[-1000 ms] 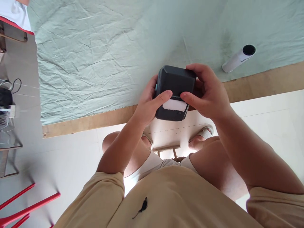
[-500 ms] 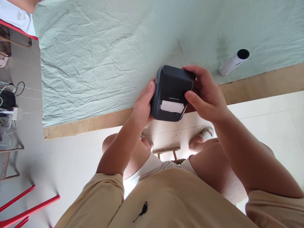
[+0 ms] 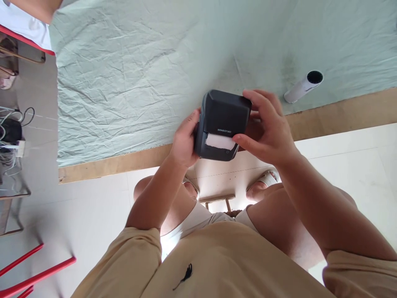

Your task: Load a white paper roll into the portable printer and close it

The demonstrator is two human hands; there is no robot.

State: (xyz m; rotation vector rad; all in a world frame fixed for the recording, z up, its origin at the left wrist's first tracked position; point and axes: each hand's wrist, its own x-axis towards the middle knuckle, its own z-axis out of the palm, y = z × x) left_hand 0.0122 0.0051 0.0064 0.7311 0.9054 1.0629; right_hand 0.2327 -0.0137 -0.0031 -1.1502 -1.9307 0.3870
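A dark label printer (image 3: pixel 228 111) marked NIIMBOT is held up in front of me, over the near edge of the table. White label paper (image 3: pixel 218 141) sticks out of its slot, with a torn-looking edge. My left hand (image 3: pixel 185 138) grips the printer's left side, thumb along the side and the other fingers hidden beneath. On the right side, my right hand (image 3: pixel 274 130) holds it too: the index finger is at the far corner and the thumb tip rests by the right end of the label paper.
A wrinkled pale green cloth (image 3: pixel 133 78) covers the table, whose wooden edge (image 3: pixel 328 111) shows. A white tube (image 3: pixel 300 90) stands on it at right. Another person's arm (image 3: pixel 40 8) is at upper left. Cables (image 3: pixel 10 128) and red legs (image 3: pixel 40 275) lie left.
My right thumb has slid from the printer's right edge down to the label paper. The printer has shifted slightly left. The other person's arm reaches a little further in.
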